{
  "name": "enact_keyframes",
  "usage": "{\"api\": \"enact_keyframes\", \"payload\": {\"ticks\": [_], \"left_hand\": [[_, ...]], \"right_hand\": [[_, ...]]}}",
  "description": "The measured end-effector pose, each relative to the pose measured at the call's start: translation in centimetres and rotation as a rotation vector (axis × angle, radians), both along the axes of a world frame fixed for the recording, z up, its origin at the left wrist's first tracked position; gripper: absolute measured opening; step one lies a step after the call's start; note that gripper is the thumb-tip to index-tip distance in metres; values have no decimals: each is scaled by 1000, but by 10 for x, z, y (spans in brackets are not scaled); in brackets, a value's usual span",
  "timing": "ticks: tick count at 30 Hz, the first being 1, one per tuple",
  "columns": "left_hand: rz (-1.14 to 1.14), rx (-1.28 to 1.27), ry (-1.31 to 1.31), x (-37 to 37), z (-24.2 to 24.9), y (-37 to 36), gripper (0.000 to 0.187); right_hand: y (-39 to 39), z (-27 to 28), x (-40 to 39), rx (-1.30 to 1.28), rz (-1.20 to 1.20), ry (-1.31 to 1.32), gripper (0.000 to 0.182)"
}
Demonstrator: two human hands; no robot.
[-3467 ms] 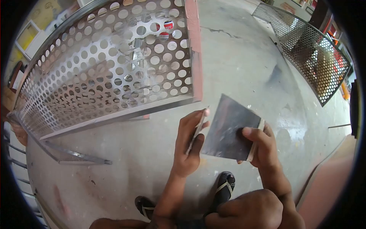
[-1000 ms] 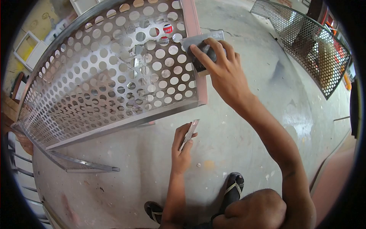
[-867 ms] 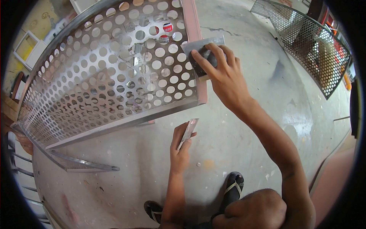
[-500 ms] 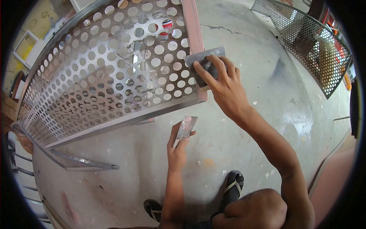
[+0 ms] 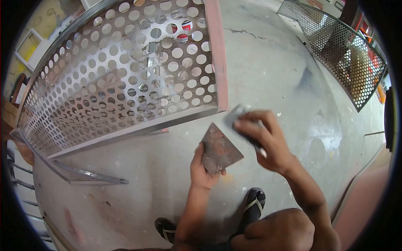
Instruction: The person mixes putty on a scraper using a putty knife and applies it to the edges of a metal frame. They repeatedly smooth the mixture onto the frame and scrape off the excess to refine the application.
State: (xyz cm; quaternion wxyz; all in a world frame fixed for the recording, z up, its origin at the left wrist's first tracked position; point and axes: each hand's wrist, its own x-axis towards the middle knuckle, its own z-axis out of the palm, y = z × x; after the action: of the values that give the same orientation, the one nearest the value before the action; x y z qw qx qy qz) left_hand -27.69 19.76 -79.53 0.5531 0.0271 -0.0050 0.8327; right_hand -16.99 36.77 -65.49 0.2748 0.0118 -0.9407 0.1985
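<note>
My left hand (image 5: 202, 172) is closed round the lower corner of a flat, stained putty spreader (image 5: 222, 148), its broad face tilted up with reddish-pink smears on it. Just right of it, my right hand (image 5: 270, 140) grips a second grey putty spreader (image 5: 233, 116), blurred by motion. The two blades are close together; a small gap seems to show between them. Above and to the left stands a large perforated metal panel (image 5: 125, 85) in a frame. Its right frame edge (image 5: 218, 58) has a pinkish coating, and neither hand touches it.
Another perforated panel (image 5: 331, 44) leans at the upper right. A metal frame piece (image 5: 98, 178) projects low on the left, near pale slats (image 5: 29, 207). A red and white can (image 5: 182, 38) shows through the holes. My sandalled feet (image 5: 254, 203) rest on the concrete floor (image 5: 138, 209).
My right hand has come down off the panel's pink edge with its spreader, toward my left hand. My left hand has turned its spreader broad face up and moved slightly right.
</note>
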Motion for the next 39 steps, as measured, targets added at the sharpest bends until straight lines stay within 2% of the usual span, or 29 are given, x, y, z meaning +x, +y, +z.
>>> {"api": "enact_keyframes", "payload": {"ticks": [1, 2, 3, 5, 6, 8, 9, 11, 12, 14, 17, 18, 21, 26, 28, 30, 39], "left_hand": [[2, 0, -1, 7, 10, 4, 50], [68, -148, -66, 18, 30, 10, 49], [136, -294, -131, 26, 46, 14, 49], [146, -253, -134, 30, 53, 11, 48], [140, -146, -58, 29, 50, 5, 48], [144, -29, 128, 25, 54, -6, 49], [158, -21, 236, 22, 59, -11, 51], [467, -168, 313, 25, 79, -17, 46], [514, -139, 418, 18, 82, -21, 45], [528, -144, 408, 2, 85, -26, 45], [556, -156, 346, -13, 89, -26, 42], [582, -155, 344, -17, 86, -25, 41], [595, -161, 318, -23, 82, -33, 41], [599, -173, 309, -35, 75, -49, 41], [626, -280, 371, -40, 72, -53, 41], [626, -315, 374, -42, 67, -56, 42], [609, -324, 346, -40, 69, -51, 41]], "right_hand": [[-2, 2, 6, -146, 237, 63, 48], [-4, 6, 9, -159, 440, 73, 43], [-9, 1, 11, -179, 540, 74, 38], [-18, -22, 11, -237, 529, 101, 46], [-15, -30, 9, -232, 535, 95, 46], [-6, -35, 8, -250, 150, -83, 56], [-1, -17, 7, -28, 55, -266, 63], [1, -11, -2, -211, 5, -112, 55], [-3, -3, -6, -203, 9, -122, 55], [-25, 22, -21, -504, -226, -89, 31], [-35, 25, -47, -553, -360, -202, 21], [-38, 20, -57, -497, -404, -113, 24], [-39, 8, -75, -627, -493, -204, 24], [-37, -5, -90, -508, -531, -70, 25], [-39, 2, -96, -468, -534, -28, 25], [-40, 18, -99, -649, -619, -66, 27], [-24, 50, -123, -539, -543, 83, 31]]}}
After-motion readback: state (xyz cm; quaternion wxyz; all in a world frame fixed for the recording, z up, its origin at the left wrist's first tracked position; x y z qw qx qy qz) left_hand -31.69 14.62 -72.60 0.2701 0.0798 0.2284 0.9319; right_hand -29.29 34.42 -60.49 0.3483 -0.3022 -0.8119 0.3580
